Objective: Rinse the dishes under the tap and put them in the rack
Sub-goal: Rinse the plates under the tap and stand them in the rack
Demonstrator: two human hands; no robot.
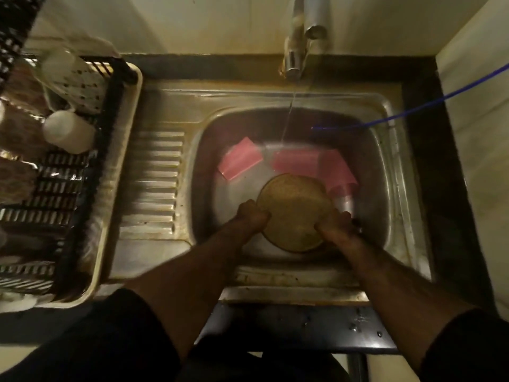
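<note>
Both hands (pixel 252 216) (pixel 334 226) curled, gripping

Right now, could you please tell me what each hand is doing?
Left hand: grips the plate by its left edge.
Right hand: grips the plate's right edge.

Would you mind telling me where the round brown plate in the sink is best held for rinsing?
By its rim, from opposite sides near you. The plate is flat and round and faces the camera, and the left hand and right hand already hold it that way, leaving its face free for the water stream.
</note>
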